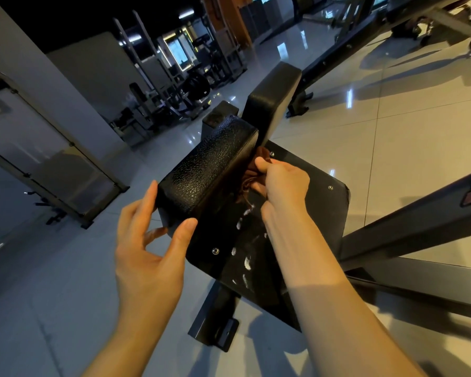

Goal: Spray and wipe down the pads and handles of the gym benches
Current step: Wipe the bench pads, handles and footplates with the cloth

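Note:
A black textured bench pad (210, 170) stands tilted up in the middle of the view. My left hand (152, 240) grips its near corner, thumb on the front face and fingers on the left side. My right hand (280, 183) is shut on a brown cloth (252, 180) and presses it into the gap between this pad and the flat black board (310, 202) under it. White streaks of foam (245, 257) lie on the board near my right forearm. A second black pad (275, 96) stands farther back.
The bench's black metal foot (215, 319) rests on the glossy tiled floor (392, 126). A dark frame beam (408, 227) runs along the right. Racks and machines (180, 77) fill the back left, and a framed panel (52, 159) leans at the left.

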A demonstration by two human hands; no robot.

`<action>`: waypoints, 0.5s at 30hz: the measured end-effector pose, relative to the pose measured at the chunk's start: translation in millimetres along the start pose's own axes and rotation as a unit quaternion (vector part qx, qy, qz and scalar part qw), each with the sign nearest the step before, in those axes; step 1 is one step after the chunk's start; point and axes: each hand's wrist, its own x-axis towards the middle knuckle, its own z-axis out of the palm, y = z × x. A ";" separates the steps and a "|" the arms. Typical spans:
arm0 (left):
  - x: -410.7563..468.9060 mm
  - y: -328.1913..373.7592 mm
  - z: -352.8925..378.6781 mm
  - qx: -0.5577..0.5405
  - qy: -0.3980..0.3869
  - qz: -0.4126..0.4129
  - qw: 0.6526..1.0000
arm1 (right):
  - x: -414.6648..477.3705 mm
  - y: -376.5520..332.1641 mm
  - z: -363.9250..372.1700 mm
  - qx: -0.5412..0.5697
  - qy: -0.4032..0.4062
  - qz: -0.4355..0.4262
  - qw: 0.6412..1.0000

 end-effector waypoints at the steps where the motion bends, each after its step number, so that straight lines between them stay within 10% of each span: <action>1: -0.2 0.1 0.5 -0.003 0.001 0.002 1.000 | -6.2 -4.9 -1.2 0.003 -0.009 -0.008 1.000; 7: -0.3 -0.9 -1.8 0.009 -0.001 0.000 1.000 | -41.2 -44.2 -15.1 0.062 -0.160 -0.089 0.981; 15: -1.8 4.5 0.1 0.003 -0.005 -0.017 1.000 | 0.7 17.7 -49.3 -0.110 0.069 -0.102 0.986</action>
